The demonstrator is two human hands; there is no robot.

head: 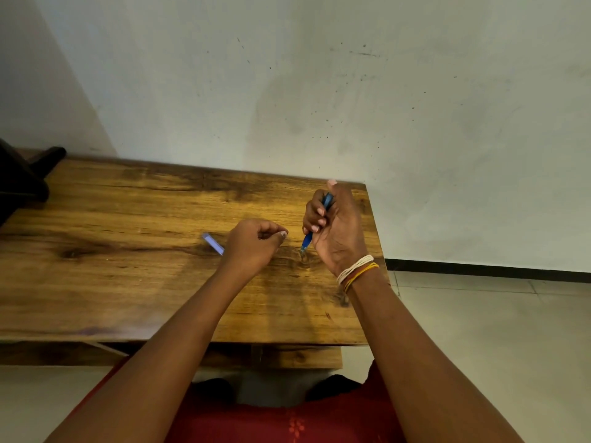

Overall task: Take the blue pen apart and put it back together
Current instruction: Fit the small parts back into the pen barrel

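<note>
Over the table (134,219), near its right end, my right hand (339,228) is clenched round the pen (307,241), tip down. My left hand (252,244) pinches thumb to finger; on what, I cannot tell. The cap (213,244) beside it could roll off. Small parts may drop to the tiled floor (479,321) below the white wall (319,84).
</note>
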